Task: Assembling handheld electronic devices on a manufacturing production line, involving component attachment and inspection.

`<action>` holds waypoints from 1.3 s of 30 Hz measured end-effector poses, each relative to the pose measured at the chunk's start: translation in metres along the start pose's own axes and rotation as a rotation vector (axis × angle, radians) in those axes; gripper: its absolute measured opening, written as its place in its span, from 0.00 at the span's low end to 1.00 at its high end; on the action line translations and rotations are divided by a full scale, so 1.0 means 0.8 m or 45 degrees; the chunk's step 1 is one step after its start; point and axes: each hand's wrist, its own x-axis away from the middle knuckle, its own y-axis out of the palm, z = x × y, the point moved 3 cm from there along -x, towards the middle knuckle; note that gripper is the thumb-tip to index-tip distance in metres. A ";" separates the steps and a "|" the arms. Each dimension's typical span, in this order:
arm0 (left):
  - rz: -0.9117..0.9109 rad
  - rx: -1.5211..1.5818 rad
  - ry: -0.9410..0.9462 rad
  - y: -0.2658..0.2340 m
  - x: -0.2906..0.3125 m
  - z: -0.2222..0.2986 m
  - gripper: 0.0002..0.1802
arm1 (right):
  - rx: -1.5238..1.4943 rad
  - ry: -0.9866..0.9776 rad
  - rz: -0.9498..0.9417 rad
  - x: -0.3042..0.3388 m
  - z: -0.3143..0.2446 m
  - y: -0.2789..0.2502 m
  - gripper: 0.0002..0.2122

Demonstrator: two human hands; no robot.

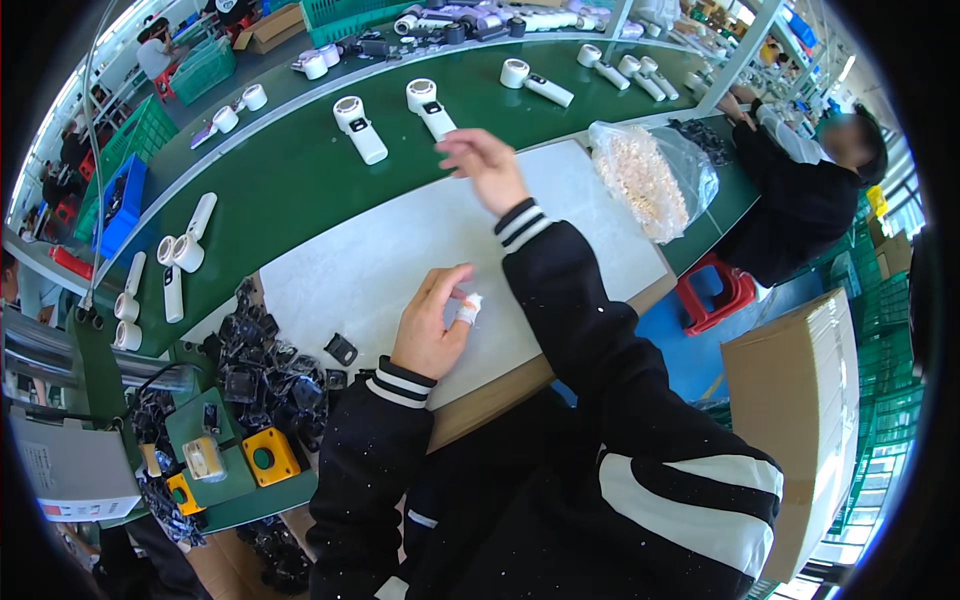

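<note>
Right hand [492,178], fingers parted, is near a white device [428,105]; left hand [430,335], fingers curled, holds what I cannot tell, if anything. At right, 1 clear bag [703,182] contains pale pieces [640,180]

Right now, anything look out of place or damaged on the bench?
Slightly: a loose black part lies on the white board, apart from the black heap by its lower-left edge. Also, something white is at the left hand's thumb, perhaps a bandage. No damage stands out.
</note>
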 end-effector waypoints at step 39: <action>-0.229 -0.606 0.092 0.017 0.014 -0.002 0.21 | 2.088 0.516 0.483 0.055 0.004 -0.294 0.14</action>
